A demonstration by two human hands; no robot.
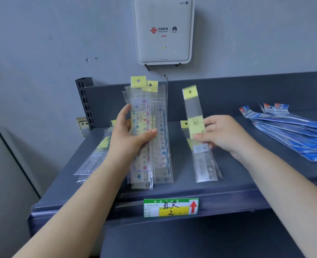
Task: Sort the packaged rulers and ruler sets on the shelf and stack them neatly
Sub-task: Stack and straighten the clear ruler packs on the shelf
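Rulers (150, 135) bundled in left hand (129, 135) — right hand (223, 133) pinches another pack (196, 127).

bare shelf (237, 164) between clear packs (206, 164), blue packs (293, 135)

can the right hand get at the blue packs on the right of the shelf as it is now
Probably not yet: the right hand already pinches a clear ruler pack. The shelf between it and the blue packs looks unobstructed, so freeing the fingers should do.
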